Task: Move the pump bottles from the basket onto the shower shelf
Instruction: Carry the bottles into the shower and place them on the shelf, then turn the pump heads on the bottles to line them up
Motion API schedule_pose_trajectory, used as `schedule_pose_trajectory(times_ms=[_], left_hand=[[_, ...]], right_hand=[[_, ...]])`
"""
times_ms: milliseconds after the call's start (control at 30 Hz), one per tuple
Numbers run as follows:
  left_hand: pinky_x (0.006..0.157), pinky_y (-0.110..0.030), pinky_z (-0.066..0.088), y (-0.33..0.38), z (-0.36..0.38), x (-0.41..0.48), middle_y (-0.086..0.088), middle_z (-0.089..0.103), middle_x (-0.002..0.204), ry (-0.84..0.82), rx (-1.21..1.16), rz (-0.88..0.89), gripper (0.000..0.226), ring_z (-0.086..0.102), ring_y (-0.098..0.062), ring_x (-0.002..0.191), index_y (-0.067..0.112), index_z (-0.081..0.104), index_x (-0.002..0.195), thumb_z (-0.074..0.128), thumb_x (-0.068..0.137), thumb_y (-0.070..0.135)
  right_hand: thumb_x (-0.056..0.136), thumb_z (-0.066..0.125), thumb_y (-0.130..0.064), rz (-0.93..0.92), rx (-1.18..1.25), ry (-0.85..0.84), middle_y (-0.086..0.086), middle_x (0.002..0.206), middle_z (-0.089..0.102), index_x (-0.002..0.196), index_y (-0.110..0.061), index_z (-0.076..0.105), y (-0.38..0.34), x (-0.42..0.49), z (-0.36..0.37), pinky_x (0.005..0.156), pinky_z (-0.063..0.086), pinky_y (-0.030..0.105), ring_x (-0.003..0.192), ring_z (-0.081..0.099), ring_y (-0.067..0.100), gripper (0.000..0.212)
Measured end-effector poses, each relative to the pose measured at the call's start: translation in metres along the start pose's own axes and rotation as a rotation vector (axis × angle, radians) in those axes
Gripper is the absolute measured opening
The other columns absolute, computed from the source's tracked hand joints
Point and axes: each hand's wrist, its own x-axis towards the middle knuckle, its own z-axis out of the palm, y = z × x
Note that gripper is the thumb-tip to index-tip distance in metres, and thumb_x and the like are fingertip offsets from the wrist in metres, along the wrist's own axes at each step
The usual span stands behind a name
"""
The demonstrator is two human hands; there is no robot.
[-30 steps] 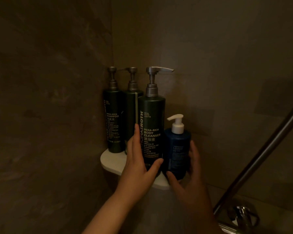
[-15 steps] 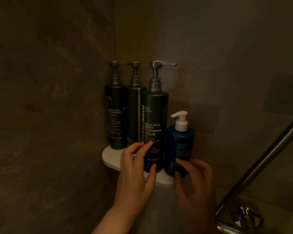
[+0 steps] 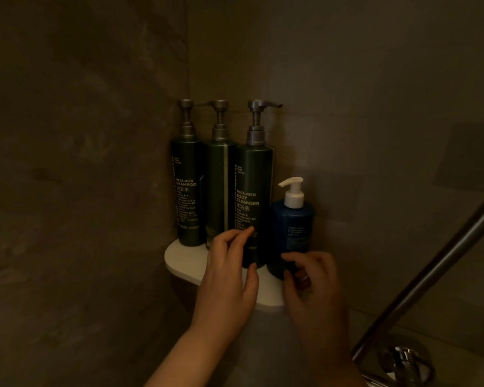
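Shower shelf [image 3: 182, 258], white: 3 tall green pump bottles [image 3: 221, 191] upright along back edge; 1 short blue pump bottle [image 3: 291, 227] at right end. Left hand [image 3: 229, 277] loosely spread before rightmost green bottle, holding nothing. Right hand [image 3: 316, 289] curled at blue bottle's base; grip unclear.

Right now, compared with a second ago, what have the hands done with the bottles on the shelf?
The left hand let go of the body cleanser bottle and drew back, fingers loosely curled in front of it. The right hand released the blue pump bottle and now hovers at its base. Both bottles stay upright on the corner shelf, where they were.
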Motion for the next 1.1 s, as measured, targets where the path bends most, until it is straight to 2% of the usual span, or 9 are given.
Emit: schedule_pose_trajectory(times_ms=[133, 433, 600, 733, 867, 1000, 1100], left_hand=[[0.085, 0.003, 0.028, -0.001, 0.000, 0.001, 0.023, 0.022, 0.123, -0.021, -0.001, -0.019, 0.062, 0.036, -0.001, 0.118, 0.035, 0.027, 0.140, 0.058, 0.089, 0.018], [0.087, 0.003, 0.028, -0.003, -0.006, -0.003, 0.015, 0.030, 0.129, -0.025, -0.016, -0.028, 0.058, 0.036, 0.001, 0.120, 0.031, 0.030, 0.141, 0.056, 0.090, 0.018], [0.087, -0.004, 0.031, -0.009, -0.022, -0.001, 0.014, 0.032, 0.129, 0.057, 0.001, -0.052, 0.057, 0.036, 0.003, 0.117, 0.032, 0.033, 0.139, 0.057, 0.089, 0.018], [0.092, -0.003, 0.026, -0.018, -0.035, 0.004, 0.017, 0.028, 0.128, 0.149, 0.032, -0.070, 0.059, 0.028, 0.015, 0.113, 0.029, 0.031, 0.140, 0.058, 0.089, 0.019], [0.101, -0.022, 0.026, -0.031, -0.045, 0.014, 0.014, 0.025, 0.138, 0.198, 0.038, -0.149, 0.066, 0.023, 0.004, 0.123, 0.030, 0.019, 0.145, 0.056, 0.090, 0.025], [0.102, -0.025, 0.025, -0.044, -0.050, 0.025, 0.012, 0.019, 0.144, 0.192, 0.033, -0.170, 0.072, 0.021, 0.002, 0.125, 0.032, 0.010, 0.146, 0.055, 0.090, 0.028], [0.104, -0.026, 0.025, -0.053, -0.047, 0.032, 0.012, 0.014, 0.146, 0.169, 0.035, -0.196, 0.075, 0.021, -0.005, 0.129, 0.032, 0.006, 0.146, 0.055, 0.090, 0.030]], right_hand=[[0.078, 0.068, -0.001, 0.030, 0.031, -0.017, -0.020, 0.096, 0.045, 0.095, -0.023, 0.066, 0.003, 0.003, 0.000, 0.073, 0.043, 0.002, 0.083, 0.058, -0.001, 0.029], [0.079, 0.068, -0.002, 0.005, 0.032, -0.050, -0.022, 0.098, 0.046, 0.097, -0.024, 0.066, 0.002, 0.003, -0.003, 0.075, 0.041, 0.000, 0.092, 0.055, -0.004, 0.029], [0.079, 0.063, -0.010, -0.146, -0.005, -0.029, -0.016, 0.103, 0.044, 0.101, -0.023, 0.064, -0.014, 0.010, -0.010, 0.078, 0.041, 0.000, 0.086, 0.054, 0.000, 0.026], [0.081, 0.058, -0.016, -0.264, -0.011, -0.042, -0.021, 0.106, 0.039, 0.103, -0.021, 0.062, -0.035, 0.027, -0.012, 0.081, 0.044, 0.005, 0.094, 0.051, 0.001, 0.023], [0.084, 0.059, -0.013, -0.374, -0.010, -0.071, -0.013, 0.106, 0.046, 0.104, -0.016, 0.064, -0.059, 0.048, -0.011, 0.083, 0.048, 0.015, 0.095, 0.054, 0.007, 0.021], [0.085, 0.059, -0.010, -0.517, -0.089, -0.089, -0.001, 0.104, 0.056, 0.106, -0.013, 0.064, -0.087, 0.075, -0.008, 0.082, 0.046, 0.017, 0.097, 0.053, 0.008, 0.022], [0.085, 0.061, -0.008, -0.586, -0.173, -0.131, 0.001, 0.105, 0.058, 0.108, -0.013, 0.063, -0.109, 0.100, -0.002, 0.082, 0.042, 0.016, 0.099, 0.053, 0.011, 0.024]])
